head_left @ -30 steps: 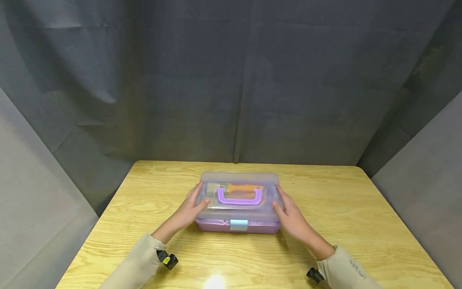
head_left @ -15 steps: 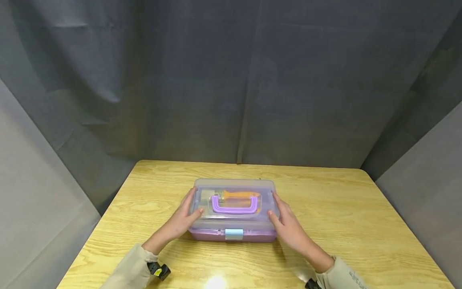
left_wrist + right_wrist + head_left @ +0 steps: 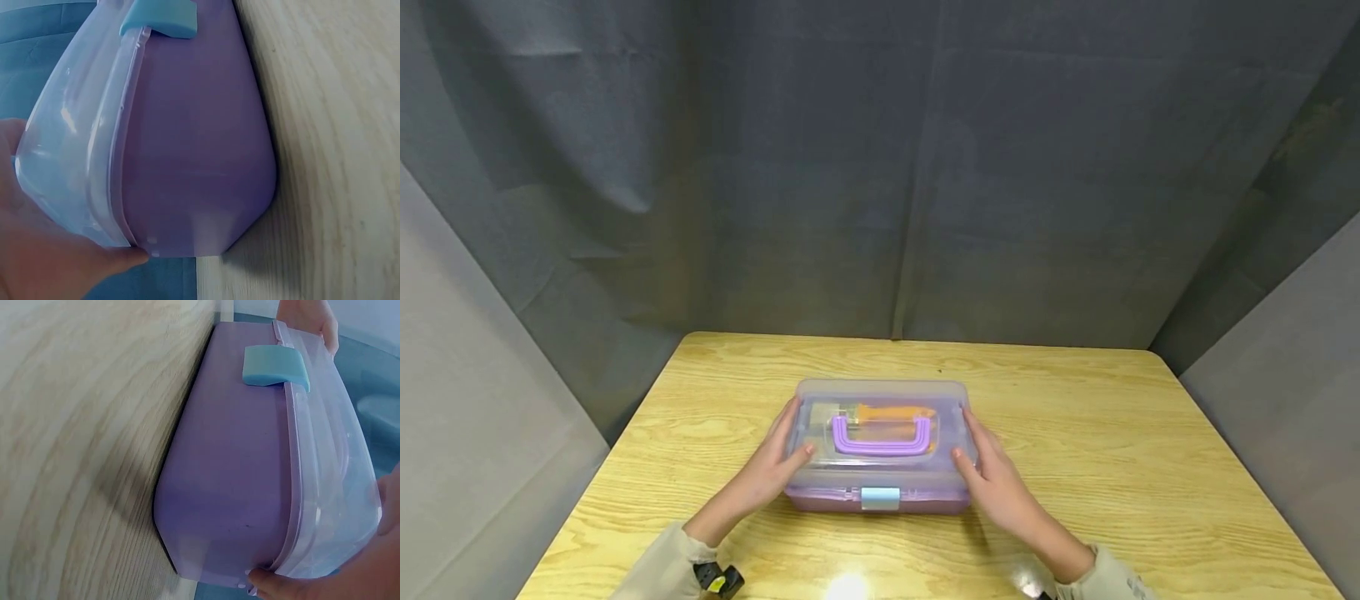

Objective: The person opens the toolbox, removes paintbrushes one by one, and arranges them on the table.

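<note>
A purple plastic storage box [image 3: 880,503] with a clear lid [image 3: 951,425] sits on the wooden table, its lid down. The lid carries a folded purple handle [image 3: 882,448], and a light blue latch [image 3: 880,498] is on the front. Through the lid I see a paintbrush with an orange handle [image 3: 895,413]. My left hand [image 3: 767,471] grips the box's left end, thumb on top of the lid. At the opposite end my right hand [image 3: 1000,483] holds it the same way. In both wrist views, fingertips touch the box's side just below the lid's edge.
The wooden table [image 3: 1112,450] extends on all sides of the box. Dark grey cloth [image 3: 790,167] hangs behind its far edge, and light grey panels [image 3: 475,400] stand at left and right. Light glares off the table's near part.
Both hands have brought the box toward me and a little to the left along the table. Their hold on its ends is the same, and the head view has shifted slightly.
</note>
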A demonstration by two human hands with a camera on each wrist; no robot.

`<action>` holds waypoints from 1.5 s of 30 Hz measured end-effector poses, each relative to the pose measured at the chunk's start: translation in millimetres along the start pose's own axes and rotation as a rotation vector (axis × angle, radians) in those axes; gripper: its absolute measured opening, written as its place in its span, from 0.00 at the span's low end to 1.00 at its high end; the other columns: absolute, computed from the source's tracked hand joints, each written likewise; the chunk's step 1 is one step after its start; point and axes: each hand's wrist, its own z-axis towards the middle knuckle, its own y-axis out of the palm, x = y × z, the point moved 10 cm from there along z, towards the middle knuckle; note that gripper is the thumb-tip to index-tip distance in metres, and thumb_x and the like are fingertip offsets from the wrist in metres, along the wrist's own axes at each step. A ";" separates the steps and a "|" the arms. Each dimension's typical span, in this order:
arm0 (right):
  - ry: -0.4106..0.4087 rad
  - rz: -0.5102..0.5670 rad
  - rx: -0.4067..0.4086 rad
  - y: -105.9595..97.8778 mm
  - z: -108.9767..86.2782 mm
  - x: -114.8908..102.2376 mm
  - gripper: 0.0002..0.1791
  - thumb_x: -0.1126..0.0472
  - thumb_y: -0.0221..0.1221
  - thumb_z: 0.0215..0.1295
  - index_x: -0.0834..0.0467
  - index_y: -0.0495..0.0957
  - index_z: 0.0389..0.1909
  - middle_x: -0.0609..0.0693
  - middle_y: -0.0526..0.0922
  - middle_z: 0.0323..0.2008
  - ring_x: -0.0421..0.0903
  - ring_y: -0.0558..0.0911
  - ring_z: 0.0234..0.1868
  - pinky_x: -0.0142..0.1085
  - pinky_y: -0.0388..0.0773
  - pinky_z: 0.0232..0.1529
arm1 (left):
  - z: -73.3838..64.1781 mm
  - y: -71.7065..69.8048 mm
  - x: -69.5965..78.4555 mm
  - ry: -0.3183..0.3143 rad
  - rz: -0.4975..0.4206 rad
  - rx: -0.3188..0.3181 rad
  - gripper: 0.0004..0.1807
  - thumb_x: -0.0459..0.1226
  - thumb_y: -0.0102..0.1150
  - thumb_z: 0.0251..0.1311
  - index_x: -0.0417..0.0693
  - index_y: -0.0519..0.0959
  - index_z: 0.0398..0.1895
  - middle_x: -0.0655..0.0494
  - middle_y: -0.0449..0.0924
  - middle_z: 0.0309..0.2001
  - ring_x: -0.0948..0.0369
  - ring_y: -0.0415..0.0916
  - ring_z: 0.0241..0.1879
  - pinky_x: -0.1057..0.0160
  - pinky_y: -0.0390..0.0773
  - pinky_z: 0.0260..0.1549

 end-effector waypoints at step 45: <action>-0.006 0.457 -0.686 113.0 -58.8 -47.3 0.22 0.55 0.47 0.74 0.68 0.73 0.56 0.51 0.81 0.40 0.42 0.80 0.37 0.35 0.80 0.35 | -24.5 -31.8 -8.6 0.033 -0.093 0.070 0.38 0.32 0.48 0.65 0.34 0.43 0.73 0.32 0.38 0.72 0.36 0.35 0.70 0.35 0.36 0.63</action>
